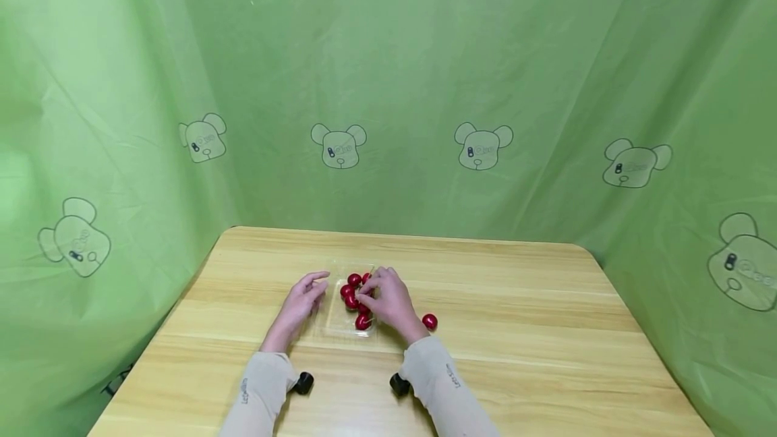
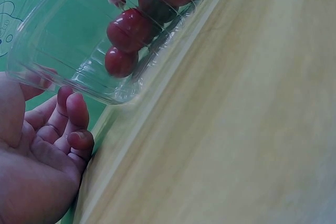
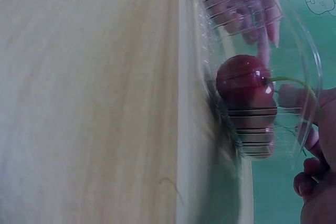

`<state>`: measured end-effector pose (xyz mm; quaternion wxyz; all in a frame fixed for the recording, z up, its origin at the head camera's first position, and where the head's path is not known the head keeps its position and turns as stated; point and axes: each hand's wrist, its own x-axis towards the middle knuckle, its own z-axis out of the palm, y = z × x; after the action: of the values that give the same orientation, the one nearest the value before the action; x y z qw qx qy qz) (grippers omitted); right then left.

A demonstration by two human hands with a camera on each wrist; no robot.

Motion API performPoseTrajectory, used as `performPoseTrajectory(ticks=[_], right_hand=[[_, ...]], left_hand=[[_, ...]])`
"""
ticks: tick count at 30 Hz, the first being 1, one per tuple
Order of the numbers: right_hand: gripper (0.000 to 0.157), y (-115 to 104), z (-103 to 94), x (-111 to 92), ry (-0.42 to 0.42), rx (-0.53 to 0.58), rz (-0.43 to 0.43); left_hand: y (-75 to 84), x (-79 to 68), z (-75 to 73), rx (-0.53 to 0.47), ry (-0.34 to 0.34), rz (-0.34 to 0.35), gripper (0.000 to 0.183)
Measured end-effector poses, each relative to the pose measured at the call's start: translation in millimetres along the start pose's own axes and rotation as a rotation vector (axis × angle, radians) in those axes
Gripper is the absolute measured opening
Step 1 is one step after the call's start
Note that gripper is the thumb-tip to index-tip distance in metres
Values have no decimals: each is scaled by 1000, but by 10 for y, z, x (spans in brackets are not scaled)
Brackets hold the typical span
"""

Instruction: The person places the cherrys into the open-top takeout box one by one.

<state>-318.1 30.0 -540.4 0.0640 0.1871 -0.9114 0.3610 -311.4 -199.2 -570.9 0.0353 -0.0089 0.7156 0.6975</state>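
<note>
Several dark red cherries lie in a clear plastic box on the table. My right hand reaches over the box's right side, thumb and fingertips close together on a cherry in the pile. Its exact hold on fruit or stem is partly hidden. A green stem rises from a nearer cherry in the right wrist view. My left hand is at the box's left edge, fingers relaxed. In the left wrist view, its fingers are by the box's clear rim.
One loose cherry lies on the wooden table, just right of my right wrist. Green curtains with printed bear heads hang behind the table and at both sides. Black wrist devices are on the sleeves.
</note>
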Motion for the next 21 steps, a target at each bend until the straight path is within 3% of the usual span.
performPoseTrajectory(ticks=[14, 21], right_hand=[[7, -13, 16, -9, 4, -26, 15], [6, -10, 22, -16, -7, 25, 23]], left_hand=[[-10, 7, -6, -1, -15, -4, 46], [40, 8, -17, -14, -37, -20, 44]])
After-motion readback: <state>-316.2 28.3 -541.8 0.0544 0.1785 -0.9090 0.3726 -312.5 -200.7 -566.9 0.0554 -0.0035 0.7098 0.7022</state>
